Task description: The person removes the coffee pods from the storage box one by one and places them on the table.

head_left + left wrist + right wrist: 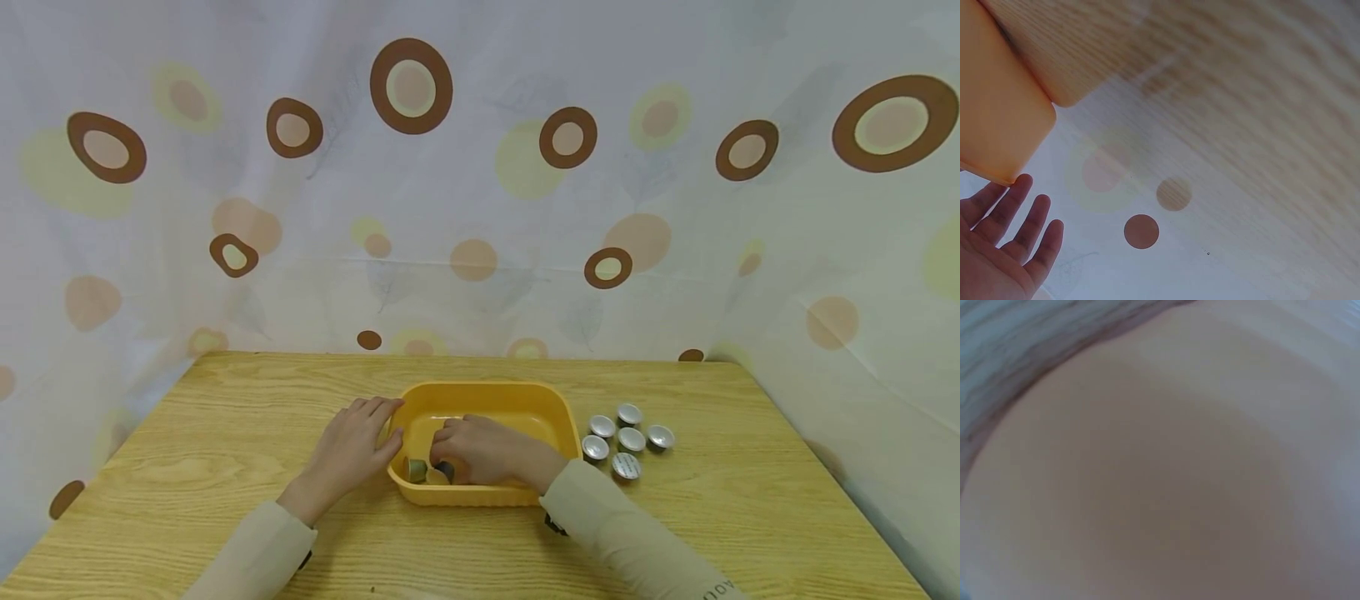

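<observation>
A yellow plastic basin stands on the table before me. My left hand rests at its left end, fingers extended, fingertips right at the rim; the left wrist view shows the same fingers against the basin's edge. My right hand reaches down inside, fingers bent over a few coffee capsules at the near left corner. Among these are a green capsule, a tan one and a dark one right by the fingers. The right fingertips are hidden, so I cannot tell whether they grip a capsule.
To the basin's right, several capsules with silvery lids stand grouped on the wooden table. A patterned curtain hangs behind the table and along both sides. The right wrist view is mostly a blurred close yellow basin wall.
</observation>
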A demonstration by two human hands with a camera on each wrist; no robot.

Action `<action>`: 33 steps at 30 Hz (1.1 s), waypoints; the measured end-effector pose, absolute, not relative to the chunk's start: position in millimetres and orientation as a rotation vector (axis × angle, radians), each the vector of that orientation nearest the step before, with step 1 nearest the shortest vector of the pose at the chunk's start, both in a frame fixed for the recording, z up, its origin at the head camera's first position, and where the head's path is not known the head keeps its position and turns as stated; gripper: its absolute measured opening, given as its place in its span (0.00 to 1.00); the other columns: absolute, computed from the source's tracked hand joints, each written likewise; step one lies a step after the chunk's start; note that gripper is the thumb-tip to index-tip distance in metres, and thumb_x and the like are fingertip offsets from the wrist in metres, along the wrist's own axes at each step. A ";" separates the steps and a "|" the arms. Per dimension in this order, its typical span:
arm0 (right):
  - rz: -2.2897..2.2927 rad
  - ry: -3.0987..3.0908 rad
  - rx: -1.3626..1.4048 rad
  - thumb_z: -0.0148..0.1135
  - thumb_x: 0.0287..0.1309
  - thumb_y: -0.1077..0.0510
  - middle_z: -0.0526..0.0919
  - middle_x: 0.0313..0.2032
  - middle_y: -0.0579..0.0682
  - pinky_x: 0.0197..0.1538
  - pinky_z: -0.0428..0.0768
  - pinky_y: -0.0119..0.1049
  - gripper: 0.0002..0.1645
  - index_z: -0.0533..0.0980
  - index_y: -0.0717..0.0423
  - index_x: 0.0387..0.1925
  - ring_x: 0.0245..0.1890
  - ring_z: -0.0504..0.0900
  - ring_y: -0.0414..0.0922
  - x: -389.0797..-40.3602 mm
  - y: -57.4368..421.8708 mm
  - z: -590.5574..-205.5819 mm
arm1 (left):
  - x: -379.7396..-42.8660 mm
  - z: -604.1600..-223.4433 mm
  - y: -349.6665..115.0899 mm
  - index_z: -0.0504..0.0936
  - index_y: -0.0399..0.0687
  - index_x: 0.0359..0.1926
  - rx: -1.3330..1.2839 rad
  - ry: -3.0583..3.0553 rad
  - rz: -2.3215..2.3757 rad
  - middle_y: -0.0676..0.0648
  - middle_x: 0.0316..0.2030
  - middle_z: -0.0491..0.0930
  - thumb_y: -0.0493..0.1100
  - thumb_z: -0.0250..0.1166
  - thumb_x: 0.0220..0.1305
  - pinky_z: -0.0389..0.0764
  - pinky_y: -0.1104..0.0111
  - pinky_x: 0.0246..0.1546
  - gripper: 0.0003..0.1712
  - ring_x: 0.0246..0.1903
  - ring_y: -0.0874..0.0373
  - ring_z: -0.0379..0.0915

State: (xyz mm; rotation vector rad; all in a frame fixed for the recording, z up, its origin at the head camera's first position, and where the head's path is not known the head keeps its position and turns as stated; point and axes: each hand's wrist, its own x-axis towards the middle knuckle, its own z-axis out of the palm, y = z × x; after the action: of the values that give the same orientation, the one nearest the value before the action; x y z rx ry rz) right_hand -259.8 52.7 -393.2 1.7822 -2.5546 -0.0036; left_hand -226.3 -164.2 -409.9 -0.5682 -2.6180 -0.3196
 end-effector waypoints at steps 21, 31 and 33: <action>-0.006 -2.589 1.771 0.67 0.48 0.52 0.81 0.42 0.37 0.43 0.74 0.31 0.19 0.77 0.43 0.45 0.42 0.76 0.36 -260.9 52.5 -392.5 | -226.2 -409.9 -164.6 0.77 0.46 0.52 -0.585 -2.598 -0.306 0.49 0.44 0.80 0.48 0.60 0.57 0.78 0.60 0.41 0.21 0.43 0.52 0.75; 0.006 -2.568 1.809 0.67 0.49 0.58 0.81 0.40 0.35 0.40 0.73 0.29 0.18 0.78 0.41 0.43 0.39 0.74 0.35 -261.8 51.1 -395.5 | -225.5 -409.1 -164.6 0.77 0.46 0.52 -0.594 -2.592 -0.303 0.49 0.44 0.80 0.47 0.60 0.57 0.78 0.60 0.41 0.21 0.43 0.52 0.75; -0.006 -2.568 1.805 0.67 0.48 0.59 0.81 0.41 0.35 0.41 0.74 0.30 0.19 0.78 0.40 0.44 0.39 0.75 0.35 -262.0 51.2 -395.6 | -225.4 -409.1 -164.6 0.77 0.46 0.52 -0.594 -2.590 -0.303 0.49 0.44 0.80 0.47 0.60 0.57 0.78 0.60 0.41 0.21 0.43 0.52 0.75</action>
State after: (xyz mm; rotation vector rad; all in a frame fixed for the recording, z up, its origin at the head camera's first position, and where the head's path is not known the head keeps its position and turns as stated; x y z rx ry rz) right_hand -262.0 51.2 -395.6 1.8053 -2.5676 -0.0064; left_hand -225.4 -164.6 -409.1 -0.5939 -2.5902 -0.3027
